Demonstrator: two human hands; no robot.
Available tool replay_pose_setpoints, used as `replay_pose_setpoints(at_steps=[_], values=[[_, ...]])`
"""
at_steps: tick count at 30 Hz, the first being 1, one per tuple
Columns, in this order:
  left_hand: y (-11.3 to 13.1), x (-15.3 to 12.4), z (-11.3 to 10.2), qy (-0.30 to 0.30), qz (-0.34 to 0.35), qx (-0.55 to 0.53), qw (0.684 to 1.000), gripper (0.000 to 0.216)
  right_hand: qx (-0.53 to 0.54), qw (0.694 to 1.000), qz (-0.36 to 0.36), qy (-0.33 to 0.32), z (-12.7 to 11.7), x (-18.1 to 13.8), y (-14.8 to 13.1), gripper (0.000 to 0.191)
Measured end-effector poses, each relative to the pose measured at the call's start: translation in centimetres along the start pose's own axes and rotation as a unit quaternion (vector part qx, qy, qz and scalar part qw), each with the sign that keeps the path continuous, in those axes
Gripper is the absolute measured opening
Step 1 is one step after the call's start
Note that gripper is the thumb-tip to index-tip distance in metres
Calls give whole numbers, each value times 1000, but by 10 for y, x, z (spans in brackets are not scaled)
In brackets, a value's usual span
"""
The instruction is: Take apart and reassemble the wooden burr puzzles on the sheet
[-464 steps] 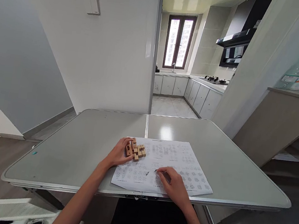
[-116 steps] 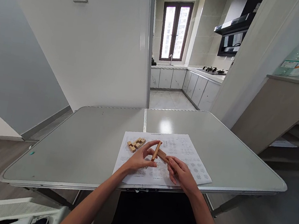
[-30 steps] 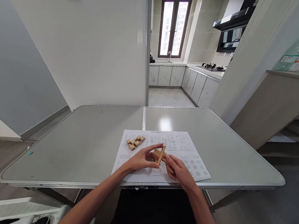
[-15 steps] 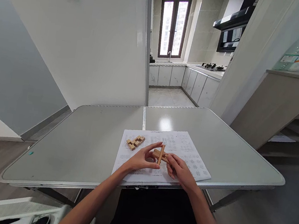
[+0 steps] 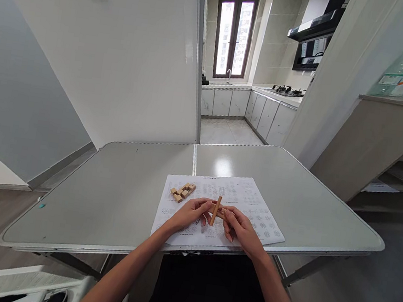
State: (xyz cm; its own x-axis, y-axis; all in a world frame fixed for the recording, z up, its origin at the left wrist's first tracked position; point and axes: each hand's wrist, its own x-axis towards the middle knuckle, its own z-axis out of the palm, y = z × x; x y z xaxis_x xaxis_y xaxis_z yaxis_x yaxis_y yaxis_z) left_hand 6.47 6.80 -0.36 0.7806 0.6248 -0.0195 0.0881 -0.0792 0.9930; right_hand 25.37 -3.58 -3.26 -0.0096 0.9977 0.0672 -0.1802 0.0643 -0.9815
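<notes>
Between my two hands are joined wooden puzzle pieces, with one stick (image 5: 216, 211) standing across the others. My left hand (image 5: 193, 212) is closed on the left end of the pieces, thumb and fingers pinching. At the right end, my right hand (image 5: 240, 226) grips them with its thumb on top. My fingers partly hide the pieces that run crosswise. Up and to the left of my left hand, several notched wooden blocks (image 5: 182, 192) lie close together on a printed sheet (image 5: 174, 237). The sheet carries small line drawings and lies under both hands.
The paper rests on a grey folding table (image 5: 112, 198) with a metal rim and a centre seam. At the right, bottles (image 5: 400, 74) stand on a wooden shelf unit (image 5: 375, 140). A white container (image 5: 66, 287) with dark items sits at the lower left.
My left thumb and fingers, earlier spread around the upright stick's two ends, have closed onto the crosswise pieces at the left. My right hand has barely moved.
</notes>
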Motion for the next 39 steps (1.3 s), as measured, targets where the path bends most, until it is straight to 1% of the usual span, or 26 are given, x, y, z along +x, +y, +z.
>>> replay_pose_setpoints(at_steps=[4,7,9,11,14,16,18,20,22,24,26,28,32,39], values=[[3,-2,1,9,11,38,999,51,-8,1000,-3,-1,-1,0,2,47],[5,-2,0,34,24,66,997,49,-8,1000,-2,-1,0,0,1,48],[5,-1,-1,56,29,78,995,48,-4,1000,-3,12,2,0,1,48],[4,-1,-3,75,30,80,993,48,-5,998,-21,59,3,-2,2,47],[2,-1,-5,94,29,77,992,48,-43,981,-74,172,4,-5,3,41],[2,-1,-5,101,29,71,992,47,-113,963,-101,225,2,-6,3,39],[3,-1,-5,103,27,59,993,47,-212,939,-118,244,-2,-4,3,38],[2,0,-5,99,24,42,994,48,-312,910,-132,238,-8,1,5,36],[1,1,-5,97,21,23,995,49,-388,883,-139,223,-13,6,10,34],[-1,2,-5,97,15,4,995,49,-441,862,-136,210,-18,10,17,32],[-4,3,-5,98,8,-15,995,49,-474,848,-131,197,-21,12,25,29],[-6,3,-5,97,2,-33,995,49,-489,844,-128,180,-21,12,29,27],[-9,3,-6,92,-6,-60,994,50,-483,855,-112,156,-20,10,30,26],[-10,3,-8,96,-13,-66,993,50,-464,867,-109,143,-15,5,20,40]])
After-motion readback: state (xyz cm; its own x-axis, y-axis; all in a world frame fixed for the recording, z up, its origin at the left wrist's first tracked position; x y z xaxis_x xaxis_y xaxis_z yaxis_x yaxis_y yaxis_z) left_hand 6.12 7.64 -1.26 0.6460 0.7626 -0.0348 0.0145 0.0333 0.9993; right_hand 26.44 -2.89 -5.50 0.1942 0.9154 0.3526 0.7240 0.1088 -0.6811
